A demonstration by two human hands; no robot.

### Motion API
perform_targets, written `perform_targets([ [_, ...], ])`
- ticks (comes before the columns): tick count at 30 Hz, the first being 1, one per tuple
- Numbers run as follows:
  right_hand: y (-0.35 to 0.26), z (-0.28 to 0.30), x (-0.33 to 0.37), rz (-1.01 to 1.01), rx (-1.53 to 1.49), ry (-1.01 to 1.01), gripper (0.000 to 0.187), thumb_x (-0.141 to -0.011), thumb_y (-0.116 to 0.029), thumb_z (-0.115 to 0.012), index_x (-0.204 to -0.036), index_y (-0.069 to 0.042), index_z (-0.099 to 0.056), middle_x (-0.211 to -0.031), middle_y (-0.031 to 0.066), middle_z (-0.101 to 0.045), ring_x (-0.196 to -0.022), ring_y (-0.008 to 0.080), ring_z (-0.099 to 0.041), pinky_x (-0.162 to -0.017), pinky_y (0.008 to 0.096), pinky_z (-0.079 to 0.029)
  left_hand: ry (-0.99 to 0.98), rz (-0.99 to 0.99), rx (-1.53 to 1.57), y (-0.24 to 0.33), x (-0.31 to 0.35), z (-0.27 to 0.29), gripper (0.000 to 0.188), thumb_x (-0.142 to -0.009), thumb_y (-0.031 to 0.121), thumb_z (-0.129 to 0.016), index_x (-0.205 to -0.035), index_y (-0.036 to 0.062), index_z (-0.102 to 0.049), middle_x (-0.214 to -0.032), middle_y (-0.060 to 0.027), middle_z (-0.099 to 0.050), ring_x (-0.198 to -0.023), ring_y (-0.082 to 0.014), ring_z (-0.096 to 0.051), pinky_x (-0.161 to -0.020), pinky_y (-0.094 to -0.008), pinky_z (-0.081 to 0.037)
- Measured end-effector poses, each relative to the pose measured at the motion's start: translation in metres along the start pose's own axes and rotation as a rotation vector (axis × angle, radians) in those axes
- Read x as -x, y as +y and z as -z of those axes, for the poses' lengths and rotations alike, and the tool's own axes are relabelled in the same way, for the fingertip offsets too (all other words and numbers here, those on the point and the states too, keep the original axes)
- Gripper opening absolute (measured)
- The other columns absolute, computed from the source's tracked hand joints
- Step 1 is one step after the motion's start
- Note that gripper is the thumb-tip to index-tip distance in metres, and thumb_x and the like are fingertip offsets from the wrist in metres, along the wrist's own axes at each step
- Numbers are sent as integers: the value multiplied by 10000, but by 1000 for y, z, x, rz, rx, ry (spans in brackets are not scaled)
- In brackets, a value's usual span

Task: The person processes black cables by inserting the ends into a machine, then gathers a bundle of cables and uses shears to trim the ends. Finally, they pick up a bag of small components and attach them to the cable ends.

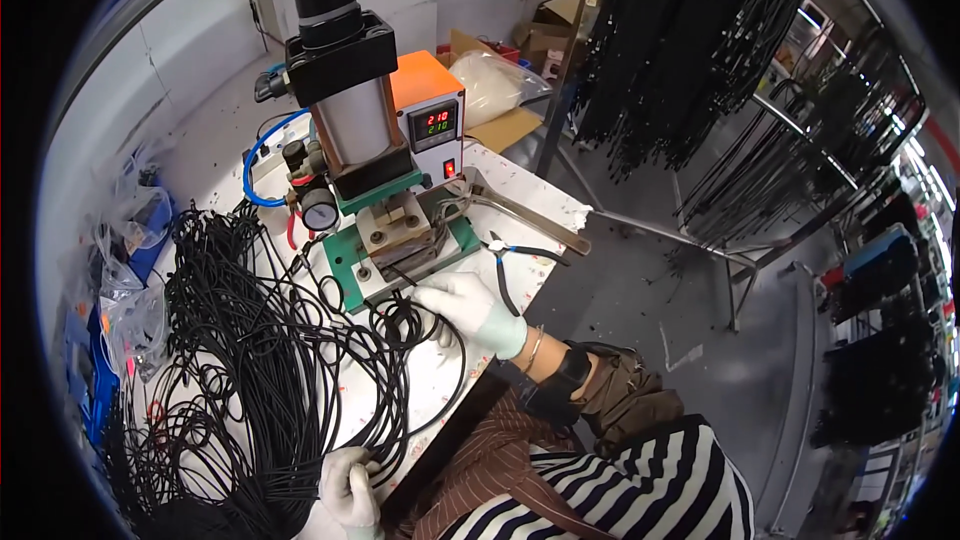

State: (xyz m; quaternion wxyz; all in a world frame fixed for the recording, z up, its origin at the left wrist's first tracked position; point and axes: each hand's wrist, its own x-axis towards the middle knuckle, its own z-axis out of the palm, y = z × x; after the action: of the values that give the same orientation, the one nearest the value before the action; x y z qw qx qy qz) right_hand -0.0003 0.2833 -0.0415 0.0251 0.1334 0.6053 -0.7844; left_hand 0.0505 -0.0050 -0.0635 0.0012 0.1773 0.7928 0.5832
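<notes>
My right hand [468,308], in a white and pale green glove, is at the front of a bench press [350,130]. Its fingers close on a thin black cord [404,278] at the edge of the press's metal die [392,236]. Close by the lower edge, my left hand [347,492], gloved in white, has its fingers curled beside the lower strands of the cords; what they hold is hidden. A large tangled bundle of black cords [250,360] covers the left of the table, with loops hanging between my hands.
Pliers [515,252] and a metal bar [535,223] lie right of the press. Behind stands an orange control box [428,90] with a lit display. A pressure gauge [319,214] and blue hose [250,175] flank the press. Racks of hanging black cords [690,50] stand to the right.
</notes>
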Motion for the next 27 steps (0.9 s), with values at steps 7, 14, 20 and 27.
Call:
perform_targets([
  [7, 11, 9, -19, 594, 454, 143, 267, -901, -237, -511, -798, -5, -595, -583, 9, -544, -422, 73, -490, -389, 186, -374, -4, -71, -10, -6, -18, -5, 185, -761, -69, -505, -906, -55, -619, -853, -137, -607, -658, -184, -593, -605, -265, -479],
  [14, -3, 0, -21, 394, 661, 74, 262, -714, -107, -618, -947, 10, -587, -840, 119, -599, -734, 214, -581, -600, 309, -461, -31, -165, -107, -6, -27, 9, 189, -787, -56, -484, -907, -31, -627, -873, -128, -602, -713, -199, -606, -653, -283, -485],
  [20, 42, 22, -19, 127, 25, 100, 276, -924, -336, -478, -1026, -96, -568, -842, -55, -573, -637, -28, -477, -459, 126, -286, 4, -251, 38, -24, -7, 13, 150, -832, 40, -576, -968, -3, -625, -895, -120, -612, -814, -244, -612, -709, -329, -490],
  [27, 43, -7, -9, 309, 148, 342, 204, -927, -240, -479, -1004, -72, -563, -841, 22, -569, -669, 146, -523, -566, 237, -419, 99, -339, 42, -26, 5, 4, 105, -848, 94, -576, -909, 21, -621, -845, -107, -585, -761, -266, -592, -657, -346, -478],
])
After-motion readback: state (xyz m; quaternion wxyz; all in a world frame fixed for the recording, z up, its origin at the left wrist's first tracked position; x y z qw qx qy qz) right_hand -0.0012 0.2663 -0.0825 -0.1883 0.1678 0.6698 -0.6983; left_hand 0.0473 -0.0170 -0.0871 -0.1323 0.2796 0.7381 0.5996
